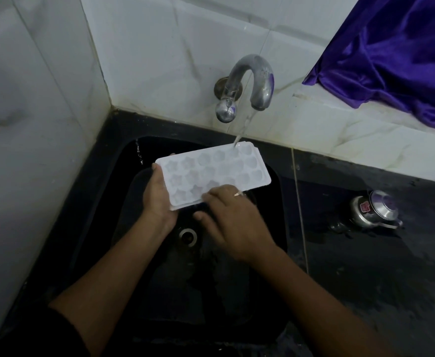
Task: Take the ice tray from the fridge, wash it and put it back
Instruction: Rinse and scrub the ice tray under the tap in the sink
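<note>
A white marble-patterned tiled wall (159, 47) is seen behind a black stone counter (366, 266), into which a deep black sink basin (211, 292) is set. A shiny purple satin cloth (396, 52) is draped over the ledge at the right. From a curved dull-metal wall tap (252, 81) a thin stream of water (239, 132) is delivered onto the far right corner of a white rectangular plastic ice tray (219, 168), which is held roughly level above the basin. The tray is judged light, fairly stiff yet somewhat bendable, and slippery while wet; it is best taken by its flat rim at the short ends. Its star- and flower-shaped cells show no ice, though whether water stands in them cannot be told. The tray's left end is gripped by the left hand (157, 199), thumb on top of the rim and fingers underneath. The right hand (234, 222) is laid on the near cells with fingers extended, apparently rubbing, though it is blurred. A small steel kettle (373, 210) stands on the counter, well apart. A round metal drain (188, 237) is visible in the basin floor.
</note>
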Motion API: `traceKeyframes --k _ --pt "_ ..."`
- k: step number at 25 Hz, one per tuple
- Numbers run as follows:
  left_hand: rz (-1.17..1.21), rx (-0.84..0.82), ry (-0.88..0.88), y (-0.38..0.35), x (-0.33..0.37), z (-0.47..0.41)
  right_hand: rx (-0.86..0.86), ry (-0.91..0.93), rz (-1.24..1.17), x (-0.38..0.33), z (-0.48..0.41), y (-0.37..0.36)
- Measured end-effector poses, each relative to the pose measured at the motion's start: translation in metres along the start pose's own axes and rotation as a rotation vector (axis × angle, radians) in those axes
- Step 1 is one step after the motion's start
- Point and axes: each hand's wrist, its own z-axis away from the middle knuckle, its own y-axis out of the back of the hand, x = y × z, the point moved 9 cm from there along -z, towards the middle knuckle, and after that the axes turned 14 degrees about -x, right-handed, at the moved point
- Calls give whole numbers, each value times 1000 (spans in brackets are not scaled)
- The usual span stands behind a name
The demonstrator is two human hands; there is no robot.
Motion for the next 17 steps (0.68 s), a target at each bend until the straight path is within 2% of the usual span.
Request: traceKeyframes --k 4,7,9,12,14,17 --pt "-1 -16 -29 0 6 -1 117 -152 -2 50 11 24" --pt "-20 3 26 -13 -7 2 29 -58 -61 5 2 6" --pt "-6 -1 56 -15 -14 2 -6 24 -77 -1 2 2" --pt "-5 8 28 -6 -8 2 93 -57 -35 37 14 18" --pt "-17 1 43 -7 -11 -1 91 -110 -64 32 12 13" --pt "-10 17 100 -15 -25 4 -18 30 -86 -16 1 -7"
